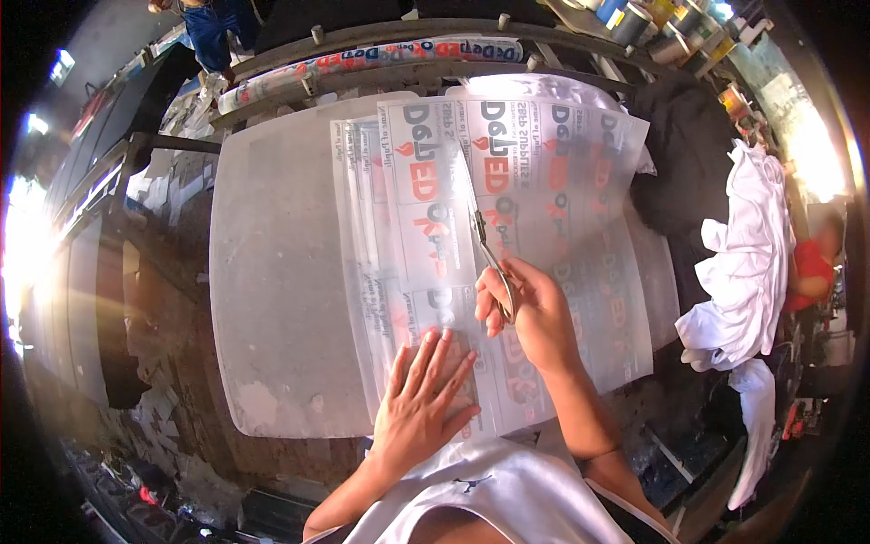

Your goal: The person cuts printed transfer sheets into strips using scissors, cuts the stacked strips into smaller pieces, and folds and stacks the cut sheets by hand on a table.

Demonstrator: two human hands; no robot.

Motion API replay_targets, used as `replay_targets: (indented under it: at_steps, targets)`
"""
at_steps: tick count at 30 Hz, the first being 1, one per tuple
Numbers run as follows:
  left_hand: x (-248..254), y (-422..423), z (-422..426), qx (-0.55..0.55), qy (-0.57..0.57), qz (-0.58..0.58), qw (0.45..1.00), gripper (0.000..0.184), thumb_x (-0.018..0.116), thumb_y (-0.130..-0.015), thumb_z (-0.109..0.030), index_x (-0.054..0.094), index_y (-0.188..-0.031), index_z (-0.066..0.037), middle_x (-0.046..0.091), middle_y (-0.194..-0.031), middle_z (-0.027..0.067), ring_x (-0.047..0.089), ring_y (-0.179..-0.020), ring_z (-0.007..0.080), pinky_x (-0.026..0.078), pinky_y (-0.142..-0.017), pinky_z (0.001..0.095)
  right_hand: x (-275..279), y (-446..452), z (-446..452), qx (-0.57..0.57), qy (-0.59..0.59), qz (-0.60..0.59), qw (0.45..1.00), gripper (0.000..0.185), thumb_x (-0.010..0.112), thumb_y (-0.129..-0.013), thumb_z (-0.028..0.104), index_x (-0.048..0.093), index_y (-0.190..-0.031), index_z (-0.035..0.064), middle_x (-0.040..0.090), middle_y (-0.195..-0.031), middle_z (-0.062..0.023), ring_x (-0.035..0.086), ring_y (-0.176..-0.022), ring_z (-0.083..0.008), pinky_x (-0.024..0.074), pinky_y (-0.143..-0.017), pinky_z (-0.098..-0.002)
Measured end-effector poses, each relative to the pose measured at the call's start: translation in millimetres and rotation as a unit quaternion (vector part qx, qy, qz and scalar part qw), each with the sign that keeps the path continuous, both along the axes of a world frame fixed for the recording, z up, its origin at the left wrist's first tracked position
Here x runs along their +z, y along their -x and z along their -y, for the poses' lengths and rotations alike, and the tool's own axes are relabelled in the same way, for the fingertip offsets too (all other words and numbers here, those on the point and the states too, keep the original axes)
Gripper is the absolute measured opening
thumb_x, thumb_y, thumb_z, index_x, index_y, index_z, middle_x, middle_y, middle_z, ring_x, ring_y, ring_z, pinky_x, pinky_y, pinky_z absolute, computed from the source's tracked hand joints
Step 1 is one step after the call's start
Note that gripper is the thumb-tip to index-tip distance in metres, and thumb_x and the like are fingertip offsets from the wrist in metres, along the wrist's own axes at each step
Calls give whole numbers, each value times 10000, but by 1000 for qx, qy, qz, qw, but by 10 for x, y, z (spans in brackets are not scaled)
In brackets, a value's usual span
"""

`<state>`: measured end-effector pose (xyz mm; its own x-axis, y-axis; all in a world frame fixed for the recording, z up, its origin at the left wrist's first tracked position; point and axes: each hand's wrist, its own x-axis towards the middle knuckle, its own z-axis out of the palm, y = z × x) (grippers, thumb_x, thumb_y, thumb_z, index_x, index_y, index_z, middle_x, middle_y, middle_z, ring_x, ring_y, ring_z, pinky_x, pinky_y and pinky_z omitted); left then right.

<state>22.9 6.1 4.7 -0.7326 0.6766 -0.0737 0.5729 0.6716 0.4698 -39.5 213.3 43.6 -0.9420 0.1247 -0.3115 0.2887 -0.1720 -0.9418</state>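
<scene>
A translucent printed sheet (594,245) lies over a pale board (276,272), with "DepED OK" lettering in mirror image. My left hand (424,399) rests flat on its near part, fingers spread. My right hand (526,304) is closed round the handles of a pair of scissors (483,238). Their blades point away from me along the sheet, between two printed columns. More layers of clear film show under the sheet's left edge. Whether the blades have film between them I cannot make out.
Behind the board, a metal frame (362,86) holds a printed roll (381,56). White cloth (743,263) hangs at the right beside dark fabric (675,163). Cans (632,25) stand at the upper right. One person (217,36) is at the far left, another (811,267) at the right.
</scene>
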Motion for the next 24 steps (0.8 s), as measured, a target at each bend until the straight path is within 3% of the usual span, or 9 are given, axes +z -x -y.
replay_targets:
  at_steps: [13, 16, 24]
  targets:
    - [48, 6, 1, -6, 22, -2, 1000, 751, 576, -997, -570, 386, -1627, -209, 266, -1709, 171, 210, -1601, 326, 146, -1292, 527, 39, 78, 7, 3, 11, -13, 1000, 295, 637, -1070, 277, 638, -951, 8, 671, -766, -64, 587, -591, -89, 491, -562, -248]
    - [18, -4, -3, 0, 3, -5, 1000, 754, 641, -961, -564, 444, -1596, -208, 277, -1697, 205, 242, -1585, 365, 175, -1279, 558, 34, 85, 13, -1, 15, -18, 1000, 298, 640, -1065, 283, 655, -956, 7, 665, -766, -64, 588, -600, -96, 486, -564, -252]
    - [36, -3, 5, -4, 6, -9, 1000, 752, 638, -965, -563, 443, -1596, -204, 276, -1697, 208, 243, -1584, 367, 182, -1278, 558, 33, 122, -11, 7, 16, -19, 1000, 296, 644, -1069, 296, 642, -952, 23, 681, -772, -49, 600, -605, -91, 507, -585, -257]
